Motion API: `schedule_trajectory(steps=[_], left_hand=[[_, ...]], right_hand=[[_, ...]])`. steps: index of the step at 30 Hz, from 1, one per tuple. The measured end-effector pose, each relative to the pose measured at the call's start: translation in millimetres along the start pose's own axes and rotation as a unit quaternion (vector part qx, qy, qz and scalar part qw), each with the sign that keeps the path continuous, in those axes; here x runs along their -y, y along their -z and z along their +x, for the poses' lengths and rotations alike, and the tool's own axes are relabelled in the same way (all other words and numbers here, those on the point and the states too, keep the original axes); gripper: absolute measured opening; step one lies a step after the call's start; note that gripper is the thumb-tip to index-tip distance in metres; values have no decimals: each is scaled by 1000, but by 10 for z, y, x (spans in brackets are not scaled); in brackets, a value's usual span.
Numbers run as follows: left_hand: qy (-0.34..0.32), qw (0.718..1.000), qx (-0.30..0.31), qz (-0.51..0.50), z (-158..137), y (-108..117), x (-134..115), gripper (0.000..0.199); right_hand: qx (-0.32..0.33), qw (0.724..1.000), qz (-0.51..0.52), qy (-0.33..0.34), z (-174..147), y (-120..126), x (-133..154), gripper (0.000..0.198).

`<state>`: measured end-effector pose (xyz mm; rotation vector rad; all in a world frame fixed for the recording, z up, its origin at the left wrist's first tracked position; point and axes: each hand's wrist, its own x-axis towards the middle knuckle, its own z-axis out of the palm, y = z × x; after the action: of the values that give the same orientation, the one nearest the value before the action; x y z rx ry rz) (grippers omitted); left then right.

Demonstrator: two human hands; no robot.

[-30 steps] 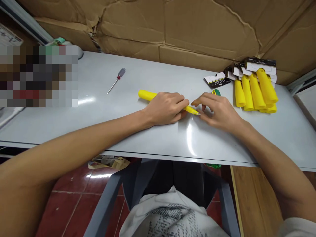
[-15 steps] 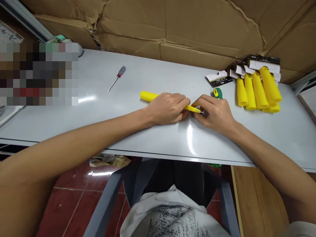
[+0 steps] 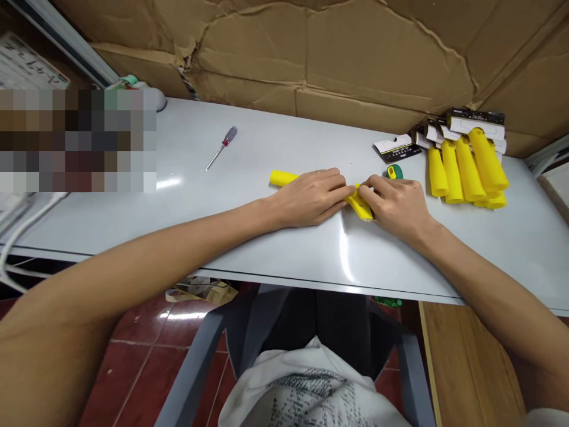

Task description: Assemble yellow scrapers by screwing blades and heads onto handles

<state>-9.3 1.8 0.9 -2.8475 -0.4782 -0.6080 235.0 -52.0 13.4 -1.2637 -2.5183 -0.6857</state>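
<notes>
A yellow foam tube (image 3: pixel 284 178) lies across the white tabletop in front of me. My left hand (image 3: pixel 317 196) is closed over its middle, fingers bent down on it, so that stretch is hidden. At the tube's right end (image 3: pixel 361 207) the yellow looks flattened and bent toward me. My right hand (image 3: pixel 395 201) pinches this end between thumb and fingers; their tips are partly hidden. Just behind the right hand sits a green-and-yellow handle (image 3: pixel 394 172), its lower part covered.
Several yellow tubes with card labels (image 3: pixel 466 169) are piled at the right. A loose black-and-white card (image 3: pixel 397 148) lies beside them. Back left is a screwdriver (image 3: pixel 222 148). Cardboard (image 3: pixel 347 59) walls the rear edge; a white cable (image 3: pixel 31 222) runs at the far left.
The tube's right end has gone from a narrow, pointed shape to a wider flap bent toward me. My right hand has shifted onto it. The whole view has moved slightly.
</notes>
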Motion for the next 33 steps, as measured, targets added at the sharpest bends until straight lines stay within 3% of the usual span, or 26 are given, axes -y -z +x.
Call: schedule_trajectory(steps=[9,17,20,24,26,30,33], left_hand=[[-60,998,-17,2,-27,-4,105,36],[-50,998,20,10,-12,41,110,36],[-61,998,15,32,-15,47,108,35],[-79,995,-23,62,-28,26,103,31],[-86,993,-37,70,-29,18,94,29],[-90,992,-44,79,-21,14,68,28],[-84,992,-41,88,-19,6,56,28]], right_hand=[[52,995,-27,77,55,85,8,41],[113,990,41,74,-9,179,-166,40],[89,990,101,39,-27,181,-312,46],[0,986,141,-90,-20,109,-525,43],[-9,981,136,-141,-25,35,-607,45],[84,971,151,-166,-46,-140,-670,67],[148,959,190,-152,-49,-182,-654,70]])
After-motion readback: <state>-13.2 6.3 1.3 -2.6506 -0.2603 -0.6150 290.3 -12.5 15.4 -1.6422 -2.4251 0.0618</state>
